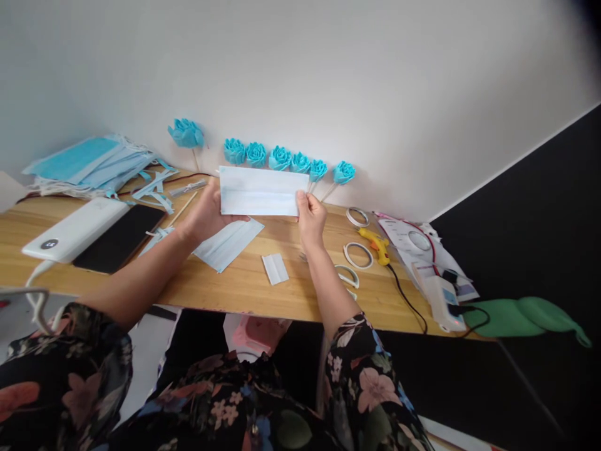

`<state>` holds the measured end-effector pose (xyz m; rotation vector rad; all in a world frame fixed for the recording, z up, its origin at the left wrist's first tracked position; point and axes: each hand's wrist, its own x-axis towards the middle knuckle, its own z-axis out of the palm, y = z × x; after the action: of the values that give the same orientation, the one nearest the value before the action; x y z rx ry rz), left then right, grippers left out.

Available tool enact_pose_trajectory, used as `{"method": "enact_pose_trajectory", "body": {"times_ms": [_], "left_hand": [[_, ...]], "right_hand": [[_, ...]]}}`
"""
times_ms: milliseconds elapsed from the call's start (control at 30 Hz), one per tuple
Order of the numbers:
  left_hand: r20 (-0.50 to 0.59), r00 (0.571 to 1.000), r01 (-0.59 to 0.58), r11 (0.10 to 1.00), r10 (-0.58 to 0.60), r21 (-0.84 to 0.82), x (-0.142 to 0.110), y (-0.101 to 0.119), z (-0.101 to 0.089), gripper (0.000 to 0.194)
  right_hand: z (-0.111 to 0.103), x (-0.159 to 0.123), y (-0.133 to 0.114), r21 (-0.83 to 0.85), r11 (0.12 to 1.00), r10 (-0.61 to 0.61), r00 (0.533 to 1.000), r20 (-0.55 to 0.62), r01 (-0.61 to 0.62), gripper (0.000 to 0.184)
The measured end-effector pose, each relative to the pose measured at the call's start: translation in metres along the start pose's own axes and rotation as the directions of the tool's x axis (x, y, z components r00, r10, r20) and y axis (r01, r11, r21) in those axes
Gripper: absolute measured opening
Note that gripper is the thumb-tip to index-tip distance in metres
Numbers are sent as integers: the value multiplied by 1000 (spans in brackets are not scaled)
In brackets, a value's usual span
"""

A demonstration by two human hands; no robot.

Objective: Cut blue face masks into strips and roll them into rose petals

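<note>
A pale blue-white face mask [263, 191] is held up above the table, spread flat between both hands. My left hand [206, 213] grips its left edge, the fingers partly behind it. At the right edge, my right hand [310, 213] pinches the mask between thumb and fingers. No ear loops show on it. Below, another flat mask sheet [230, 244] lies on the wood beside a small white folded piece [275, 269]. Behind the held mask, several blue flowers on sticks, among them one rose [280, 158], lean along the wall.
At left are a stack of masks [89, 163], cut blue strips [157, 188], a white power bank [75, 228] and a dark phone [121, 238]. To the right lie tape rolls [358, 255], a yellow glue gun [374, 244] with its cord, papers [408, 241] and a power strip [445, 304].
</note>
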<state>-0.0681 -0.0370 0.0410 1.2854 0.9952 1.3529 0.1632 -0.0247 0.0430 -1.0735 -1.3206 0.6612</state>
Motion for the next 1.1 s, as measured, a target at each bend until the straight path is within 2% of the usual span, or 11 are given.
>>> {"method": "enact_pose_trajectory", "body": {"times_ms": [200,267,333,400,467,500,667,800,900,1000,1100], "left_hand": [[223,965,147,989,-137,-29,-12,20,12,60],[399,894,269,956,-203,-117,-19,22,20,81],[575,781,385,913,-245,-133,-27,25,31,92],[683,667,451,891,-298,-51,-35,27,44,90],[699,617,460,886,-363,55,-41,27,56,76],[674,631,444,891,-385,94,-42,26,60,67],[417,825,352,924,-381,148,-36,14,59,36],[294,874,366,922,-388,130,-27,9,46,36],[288,875,373,921,-389,111,-22,10,48,38],[318,876,361,930,-363,68,-18,8,58,39],[330,881,340,939,-338,54,-16,5,65,37]], "right_hand": [[-27,-8,-30,51,998,25,970,242,-38,55],[-40,-18,-36,27,997,57,940,335,-70,56],[-50,-28,-38,7,995,93,920,380,-103,54],[-57,-36,-37,-18,994,105,918,381,-106,53],[-64,-42,-34,-59,996,79,934,350,-62,51],[-69,-45,-33,-86,996,57,943,327,-30,50],[-127,-65,-24,-392,912,6,952,307,120,40],[-174,-94,-13,-769,589,71,932,356,249,22],[-178,-114,-3,-815,450,137,874,466,364,30],[-173,-120,5,-809,446,163,855,493,382,37],[-178,-109,6,-763,608,132,920,368,218,37]]}}
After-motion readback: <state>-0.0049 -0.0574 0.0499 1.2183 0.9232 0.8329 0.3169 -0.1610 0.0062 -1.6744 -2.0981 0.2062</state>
